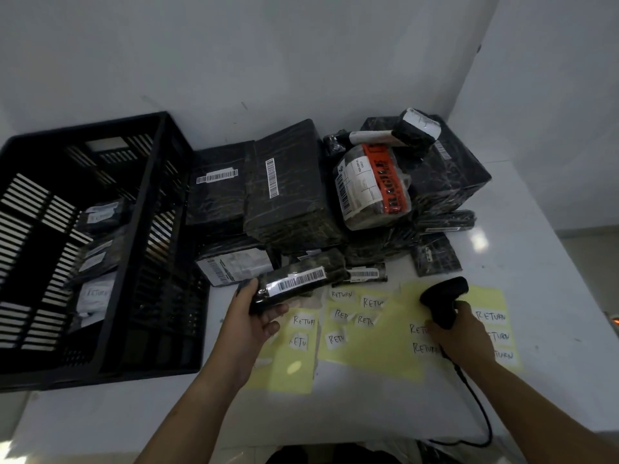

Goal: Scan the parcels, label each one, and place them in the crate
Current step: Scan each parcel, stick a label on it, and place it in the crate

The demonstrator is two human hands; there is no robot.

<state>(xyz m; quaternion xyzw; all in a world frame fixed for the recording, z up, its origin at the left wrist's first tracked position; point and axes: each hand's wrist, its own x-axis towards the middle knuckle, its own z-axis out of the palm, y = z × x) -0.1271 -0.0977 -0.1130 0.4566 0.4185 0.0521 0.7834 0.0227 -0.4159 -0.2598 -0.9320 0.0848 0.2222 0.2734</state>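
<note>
Handwritten "RETURN" on white stickers point(341, 294) across yellow sheets point(368, 349) and on a crated parcel point(95, 296)

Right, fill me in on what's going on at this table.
A person is working through parcels. The left hand grips a slim black-wrapped parcel, barcode up, while the right hand holds a corded barcode scanner near it. A few labelled parcels lie in the black crate. A pile of wrapped parcels waits behind, and RETURN label sheets lie on the table.
</note>
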